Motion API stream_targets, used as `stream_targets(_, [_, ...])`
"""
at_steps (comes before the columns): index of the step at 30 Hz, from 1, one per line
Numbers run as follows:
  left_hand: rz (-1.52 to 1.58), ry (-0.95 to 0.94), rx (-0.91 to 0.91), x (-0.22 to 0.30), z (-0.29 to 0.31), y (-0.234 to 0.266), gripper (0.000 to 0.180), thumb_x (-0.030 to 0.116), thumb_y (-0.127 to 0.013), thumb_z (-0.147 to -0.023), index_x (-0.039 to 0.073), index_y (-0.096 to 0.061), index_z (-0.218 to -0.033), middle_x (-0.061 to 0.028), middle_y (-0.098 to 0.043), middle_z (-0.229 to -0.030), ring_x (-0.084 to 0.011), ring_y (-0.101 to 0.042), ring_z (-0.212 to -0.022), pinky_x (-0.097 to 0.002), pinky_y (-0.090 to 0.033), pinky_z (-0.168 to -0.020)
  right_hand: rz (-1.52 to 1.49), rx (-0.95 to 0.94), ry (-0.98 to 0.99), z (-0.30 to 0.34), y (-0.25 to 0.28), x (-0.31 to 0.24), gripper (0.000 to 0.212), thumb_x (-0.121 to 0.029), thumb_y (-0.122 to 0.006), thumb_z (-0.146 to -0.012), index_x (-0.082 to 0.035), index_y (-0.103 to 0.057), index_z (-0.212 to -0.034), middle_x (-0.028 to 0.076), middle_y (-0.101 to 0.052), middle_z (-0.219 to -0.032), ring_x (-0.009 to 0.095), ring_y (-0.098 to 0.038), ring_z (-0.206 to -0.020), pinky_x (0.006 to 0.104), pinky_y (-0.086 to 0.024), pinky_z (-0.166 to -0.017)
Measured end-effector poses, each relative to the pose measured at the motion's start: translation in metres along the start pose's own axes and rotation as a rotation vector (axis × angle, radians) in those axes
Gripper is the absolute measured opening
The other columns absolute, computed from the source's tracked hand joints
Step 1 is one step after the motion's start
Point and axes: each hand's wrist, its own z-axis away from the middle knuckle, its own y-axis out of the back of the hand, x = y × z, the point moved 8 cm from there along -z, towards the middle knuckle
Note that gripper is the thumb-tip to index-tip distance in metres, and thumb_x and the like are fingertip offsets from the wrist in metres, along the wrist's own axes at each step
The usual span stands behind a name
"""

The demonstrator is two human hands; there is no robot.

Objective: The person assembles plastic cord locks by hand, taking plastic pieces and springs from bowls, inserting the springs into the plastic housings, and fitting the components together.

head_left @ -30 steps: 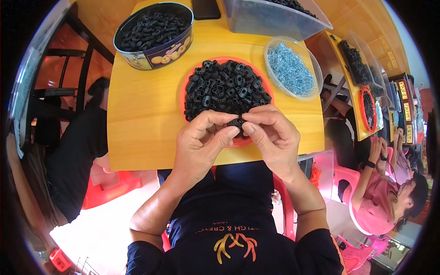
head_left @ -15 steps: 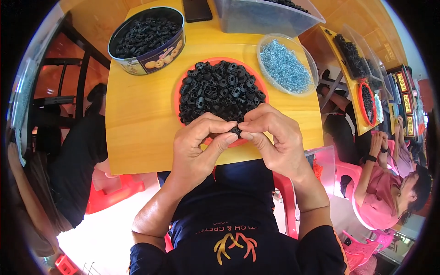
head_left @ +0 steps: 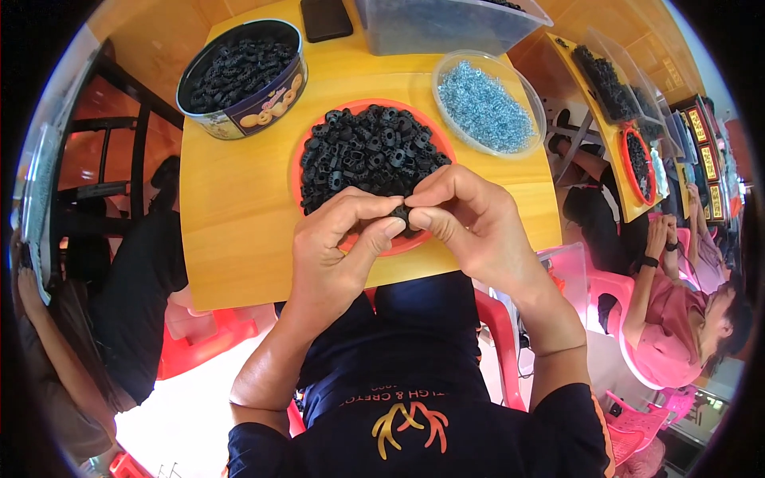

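My left hand and my right hand meet over the near rim of a red round bowl. Between their thumbs and forefingers they pinch a small black plastic part, mostly hidden by the fingertips. Just beyond lies a heap of similar black plastic parts with holes through them, filling the bowl. A clear round tub of small silvery metal springs stands to the far right of the bowl. Whether a spring is in my fingers cannot be made out.
A round biscuit tin of black parts stands far left on the yellow table. Behind are a black phone and a clear plastic bin. People sit on both sides; at right another table carries more parts.
The view has shifted slightly, moving the bowl and tub a little leftward. Both hands keep their pinch; the right fingers have risen and turned a little around the black part.
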Motion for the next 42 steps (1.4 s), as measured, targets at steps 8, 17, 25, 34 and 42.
stream_targets(8, [0.315,0.205,-0.045,-0.014,-0.001,-0.006,0.022,0.005,-0.062,-0.093,-0.001,-0.062,-0.114,-0.0071,-0.067,-0.093,-0.0108,-0.062,-0.077,-0.0233,-0.05,-0.067,-0.084,0.065,0.198,0.007,0.002,-0.001,0.014,0.003,-0.058,-0.092,0.004,-0.06,-0.106,0.01,-0.057,-0.101,0.015,-0.064,-0.088,0.0269,-0.053,-0.078])
stream_targets(17, [0.513,0.229,0.017,-0.025,-0.003,-0.013,0.017,0.006,-0.063,-0.092,0.0,-0.061,-0.108,-0.0081,-0.068,-0.092,-0.0111,-0.062,-0.076,-0.0237,-0.052,-0.068,-0.25,0.13,0.264,0.012,0.0,0.0,0.016,0.006,-0.056,-0.093,0.003,-0.057,-0.109,0.011,-0.056,-0.102,0.016,-0.062,-0.085,0.0292,-0.054,-0.076])
stream_targets(25, [0.447,0.164,0.014,-0.018,-0.002,-0.012,0.017,0.006,-0.063,-0.093,0.0,-0.061,-0.109,-0.0093,-0.068,-0.092,-0.0128,-0.065,-0.077,-0.0242,-0.052,-0.068,-0.068,0.211,0.342,0.016,0.006,-0.007,0.016,0.007,-0.062,-0.089,0.002,-0.059,-0.104,0.011,-0.059,-0.098,0.016,-0.063,-0.081,0.0276,-0.053,-0.071])
stream_targets(34, [0.389,0.152,-0.046,-0.019,0.003,-0.01,0.016,0.003,-0.062,-0.093,-0.002,-0.062,-0.108,-0.0104,-0.068,-0.089,-0.0129,-0.065,-0.075,-0.0245,-0.052,-0.066,0.458,0.009,0.475,0.012,0.006,-0.04,0.014,0.007,-0.067,-0.079,0.003,-0.063,-0.091,0.014,-0.06,-0.085,0.027,-0.063,-0.074,0.0332,-0.052,-0.063])
stream_targets(42, [0.297,0.108,0.02,-0.011,0.01,-0.013,0.015,0.003,-0.063,-0.092,-0.001,-0.063,-0.107,-0.0087,-0.067,-0.086,-0.0108,-0.062,-0.074,-0.0238,-0.051,-0.066,0.424,0.056,0.333,0.016,0.004,-0.034,0.01,0.006,-0.067,-0.079,0.003,-0.059,-0.085,0.014,-0.06,-0.08,0.031,-0.062,-0.073,0.0352,-0.05,-0.065])
